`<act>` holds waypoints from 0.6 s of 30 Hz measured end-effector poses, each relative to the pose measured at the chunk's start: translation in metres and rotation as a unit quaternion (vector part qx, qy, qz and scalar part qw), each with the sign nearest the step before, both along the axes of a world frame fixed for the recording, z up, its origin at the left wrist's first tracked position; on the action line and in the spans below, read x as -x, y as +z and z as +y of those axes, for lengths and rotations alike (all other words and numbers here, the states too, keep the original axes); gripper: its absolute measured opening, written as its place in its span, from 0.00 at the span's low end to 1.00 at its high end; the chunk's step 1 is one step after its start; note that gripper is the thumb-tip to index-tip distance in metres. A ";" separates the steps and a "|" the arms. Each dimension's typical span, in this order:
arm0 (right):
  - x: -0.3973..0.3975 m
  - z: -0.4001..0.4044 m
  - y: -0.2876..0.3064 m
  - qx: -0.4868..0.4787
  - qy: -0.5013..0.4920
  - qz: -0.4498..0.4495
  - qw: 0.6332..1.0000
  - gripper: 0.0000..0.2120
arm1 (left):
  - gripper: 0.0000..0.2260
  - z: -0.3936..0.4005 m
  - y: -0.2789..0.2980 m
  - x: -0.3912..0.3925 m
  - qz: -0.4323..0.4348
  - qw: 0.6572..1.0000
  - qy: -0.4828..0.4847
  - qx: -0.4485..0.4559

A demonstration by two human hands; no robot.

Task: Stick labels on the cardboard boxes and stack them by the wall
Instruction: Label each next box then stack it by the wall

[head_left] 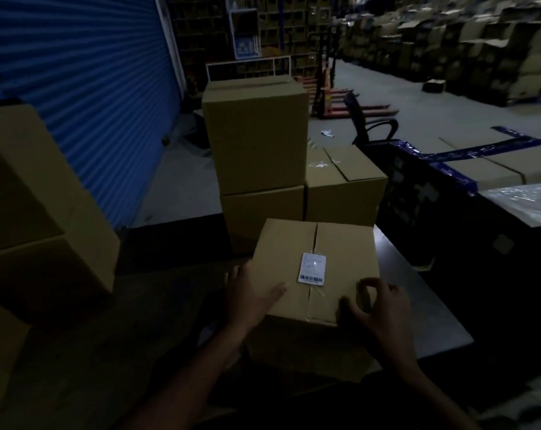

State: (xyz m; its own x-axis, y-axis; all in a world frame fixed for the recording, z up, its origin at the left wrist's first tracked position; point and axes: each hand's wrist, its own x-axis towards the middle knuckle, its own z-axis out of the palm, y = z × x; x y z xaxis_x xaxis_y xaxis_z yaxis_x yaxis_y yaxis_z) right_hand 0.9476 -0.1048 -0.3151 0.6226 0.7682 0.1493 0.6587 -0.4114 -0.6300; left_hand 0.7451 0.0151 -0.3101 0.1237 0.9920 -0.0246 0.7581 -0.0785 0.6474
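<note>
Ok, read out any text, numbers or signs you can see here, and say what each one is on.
No text here is legible.
White label on the near cardboard box: small print and a barcode, too small to read.
Blue sign on the far racking: a white pictogram, too blurred to read.

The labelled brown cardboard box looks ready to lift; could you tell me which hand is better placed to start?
Probably the left hand: it lies flat against the labelled brown cardboard box, while the right hand hovers curled.
</note>
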 end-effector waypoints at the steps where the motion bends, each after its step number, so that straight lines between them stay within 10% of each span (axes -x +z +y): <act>1: -0.003 0.001 0.001 0.003 0.006 -0.022 1.000 0.20 | 0.43 0.005 0.001 -0.003 -0.001 1.000 -0.011 0.002; 5: -0.022 0.019 0.008 -0.010 0.089 -0.164 0.982 0.19 | 0.48 0.028 0.005 -0.015 -0.013 0.998 -0.063 0.025; 9: -0.033 0.060 0.018 -0.008 0.207 -0.119 0.971 0.22 | 0.49 0.052 0.012 -0.025 -0.001 0.992 -0.117 0.053; 18: -0.044 0.098 0.004 -0.013 0.140 -0.103 0.985 0.15 | 0.55 0.085 0.013 -0.061 0.086 0.974 -0.207 0.024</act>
State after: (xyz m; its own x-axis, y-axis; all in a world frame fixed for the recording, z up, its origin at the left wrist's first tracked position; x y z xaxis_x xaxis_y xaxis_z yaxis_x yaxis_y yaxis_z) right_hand 0.9914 -0.0069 -0.3109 0.3417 0.8994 0.2726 0.8590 -0.1812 -0.4789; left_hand 0.8059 0.0997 -0.2968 0.5030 0.8551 -0.1258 0.7654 -0.3731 0.5244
